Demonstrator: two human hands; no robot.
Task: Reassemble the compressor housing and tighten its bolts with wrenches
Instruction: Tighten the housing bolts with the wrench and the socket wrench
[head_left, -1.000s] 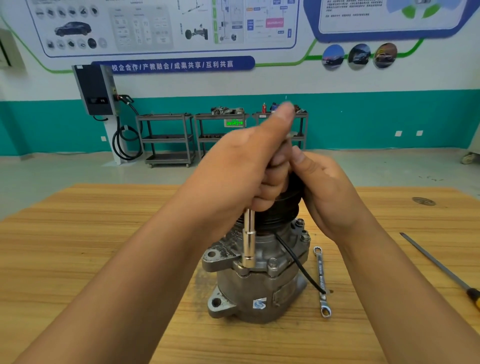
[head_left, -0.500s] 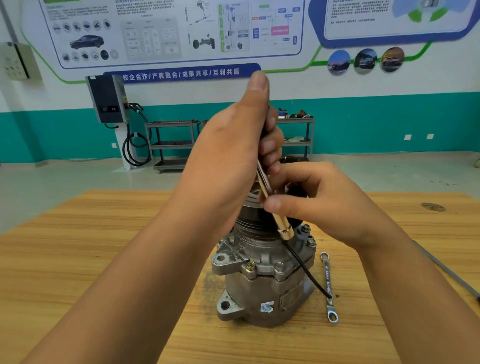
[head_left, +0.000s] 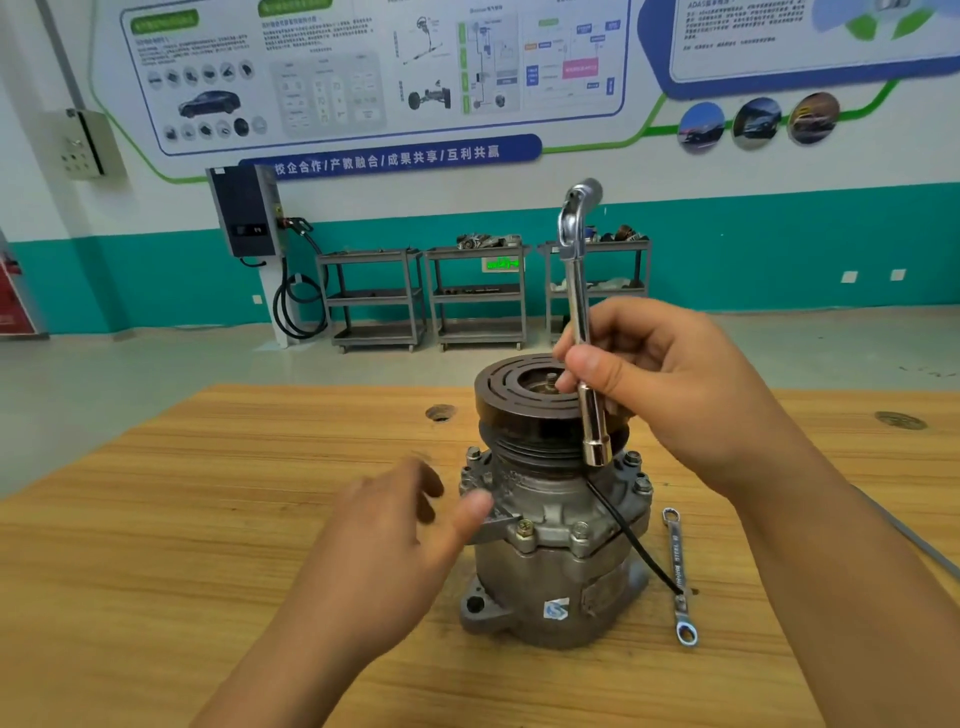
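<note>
Two hands in shot: the right hand (head_left: 675, 384) grips the upright socket wrench (head_left: 578, 291) mid-shaft, socket end down by the right-side flange bolts of the compressor (head_left: 550, 566), which stands center frame on the wooden table (head_left: 156, 519). The left hand (head_left: 395, 545), fingers loose and holding nothing, hovers just left of it. A ring spanner (head_left: 678, 571) lies to the right.

The right hand (head_left: 675, 395) grips a chrome L-shaped socket wrench (head_left: 577, 306); the left hand (head_left: 400, 540), fingers relaxed, is just beside the grey metal compressor (head_left: 550, 582).
</note>
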